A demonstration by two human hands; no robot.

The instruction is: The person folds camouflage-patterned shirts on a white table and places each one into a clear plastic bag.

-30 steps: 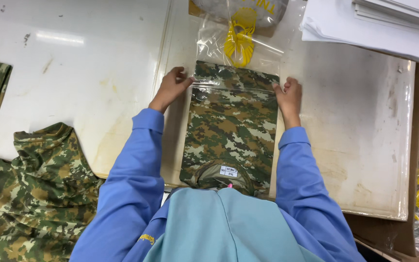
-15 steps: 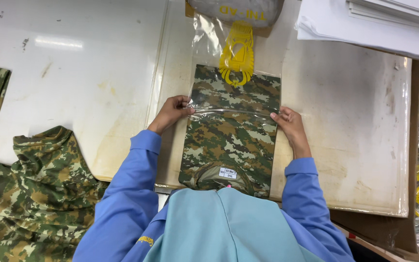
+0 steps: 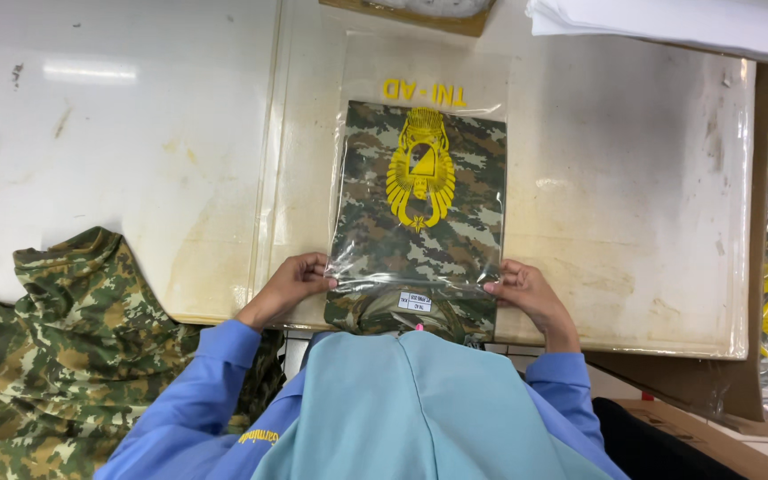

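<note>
Currently left hand (image 3: 291,283) and right hand (image 3: 526,292) pinch near edge of clear bag (image 3: 420,160) over folded camouflage shirt (image 3: 420,240) on counter (image 3: 633,231).

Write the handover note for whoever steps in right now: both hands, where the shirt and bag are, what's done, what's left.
Left hand: grips the open bag edge on its left side.
Right hand: grips the same edge on the right.
Folded camouflage shirt: flat on the board, mostly inside the clear bag with the yellow emblem; collar end sticks out.
Done: bag pulled over most of the shirt.
Left: cover the collar end, close the bag.
Loose camouflage shirts lie left.
</note>
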